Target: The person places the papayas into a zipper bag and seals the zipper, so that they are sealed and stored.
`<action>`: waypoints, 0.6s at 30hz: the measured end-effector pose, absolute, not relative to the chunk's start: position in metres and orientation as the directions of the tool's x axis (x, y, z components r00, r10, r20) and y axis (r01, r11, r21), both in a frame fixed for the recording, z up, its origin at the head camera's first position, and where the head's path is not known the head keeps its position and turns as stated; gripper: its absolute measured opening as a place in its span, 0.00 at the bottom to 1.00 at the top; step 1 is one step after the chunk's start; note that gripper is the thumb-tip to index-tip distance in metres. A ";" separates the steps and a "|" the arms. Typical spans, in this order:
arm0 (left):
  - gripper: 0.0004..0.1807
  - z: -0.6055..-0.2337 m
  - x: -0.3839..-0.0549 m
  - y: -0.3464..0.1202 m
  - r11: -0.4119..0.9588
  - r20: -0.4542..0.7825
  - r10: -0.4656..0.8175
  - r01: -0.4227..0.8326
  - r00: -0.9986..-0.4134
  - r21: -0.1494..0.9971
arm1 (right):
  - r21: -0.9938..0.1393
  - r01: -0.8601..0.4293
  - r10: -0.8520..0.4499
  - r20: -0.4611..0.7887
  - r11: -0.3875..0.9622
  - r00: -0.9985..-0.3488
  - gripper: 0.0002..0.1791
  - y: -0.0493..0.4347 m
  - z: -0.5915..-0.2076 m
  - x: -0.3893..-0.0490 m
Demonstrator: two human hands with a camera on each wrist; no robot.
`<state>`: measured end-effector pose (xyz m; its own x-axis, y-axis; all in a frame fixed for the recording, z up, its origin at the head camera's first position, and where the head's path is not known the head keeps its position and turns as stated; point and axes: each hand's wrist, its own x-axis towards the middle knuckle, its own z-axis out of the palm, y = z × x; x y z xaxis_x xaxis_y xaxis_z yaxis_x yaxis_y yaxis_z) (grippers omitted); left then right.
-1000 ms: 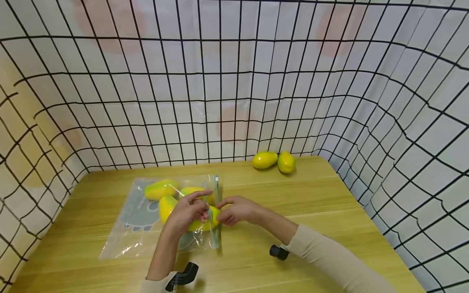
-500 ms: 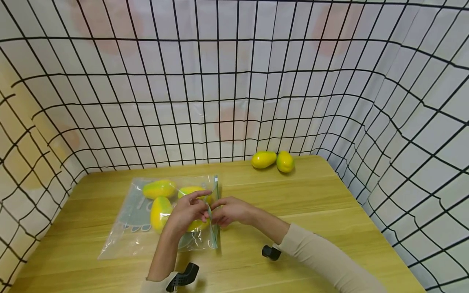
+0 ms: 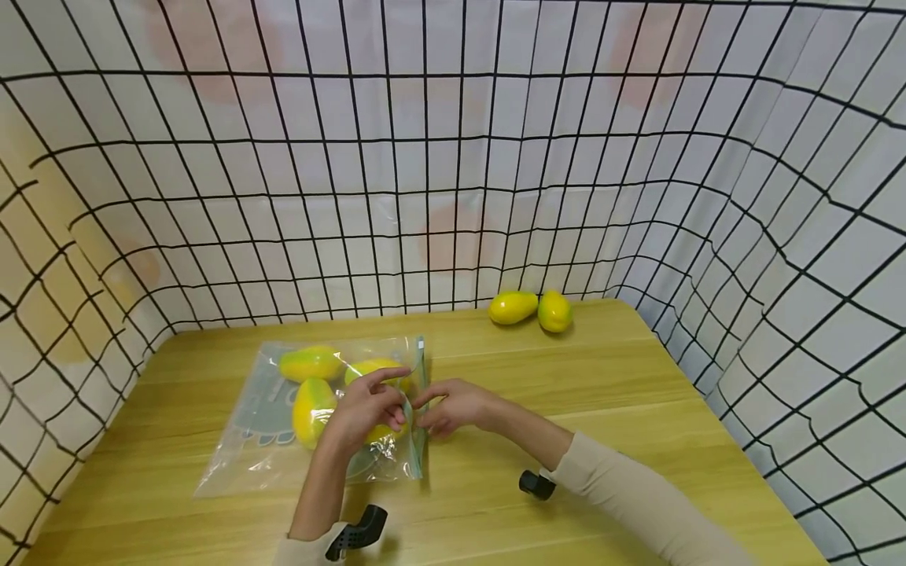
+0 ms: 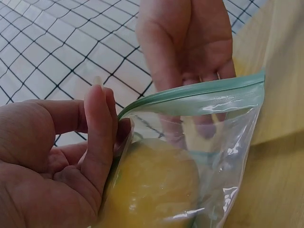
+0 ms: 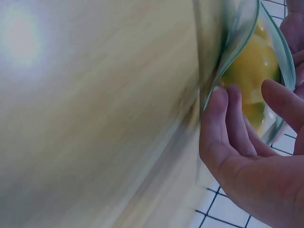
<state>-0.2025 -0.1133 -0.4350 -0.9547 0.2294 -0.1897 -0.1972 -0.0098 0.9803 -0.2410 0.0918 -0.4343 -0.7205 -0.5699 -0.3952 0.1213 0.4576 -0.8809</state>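
A clear zip bag (image 3: 226, 468) with a green seal lies on the table, its mouth facing right. Several yellow-green mangoes are inside, among them one (image 3: 310, 410) at the middle and one (image 4: 154, 185) close behind the mouth. My left hand (image 3: 361, 413) pinches the upper lip of the mouth between thumb and fingers, raising it, index finger stretched out. At the mouth is my right hand (image 3: 456, 409), fingers loosely bent and holding nothing. In the right wrist view its fingertips (image 5: 218, 97) are right at the lower lip, and the mouth gapes around a mango (image 5: 249, 61).
Two more mangoes, one lying sideways (image 3: 513, 307) and one end-on (image 3: 555, 312), sit at the back edge of the wooden table (image 3: 566, 393). A black wire grid (image 3: 425, 169) before white cloth encloses the back and sides.
My right hand pushed a mango leftward into the bag, let it go and drew back slightly to the mouth. The middle mango shifted left. My left hand keeps its pinch.
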 end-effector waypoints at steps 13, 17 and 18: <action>0.28 -0.434 -0.202 -0.111 0.003 -0.195 0.213 -0.199 -0.957 0.980 | -0.863 0.031 -0.367 -0.247 0.505 -0.897 0.29 0.156 -0.420 -0.257; 0.28 -0.433 -0.201 -0.111 0.009 -0.187 0.213 -0.189 -0.959 0.982 | -0.809 -0.007 -0.283 -0.197 0.588 -0.939 0.32 0.177 -0.413 -0.266; 0.28 -0.433 -0.201 -0.112 0.010 -0.184 0.215 -0.186 -0.959 0.982 | -0.791 -0.022 -0.264 -0.178 0.612 -0.948 0.33 0.182 -0.410 -0.269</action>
<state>-0.2010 -0.1116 -0.4335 -0.9592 0.2145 -0.1840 -0.1862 0.0103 0.9825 -0.2691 0.1824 -0.4101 -0.9480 -0.2640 -0.1778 -0.0220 0.6116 -0.7909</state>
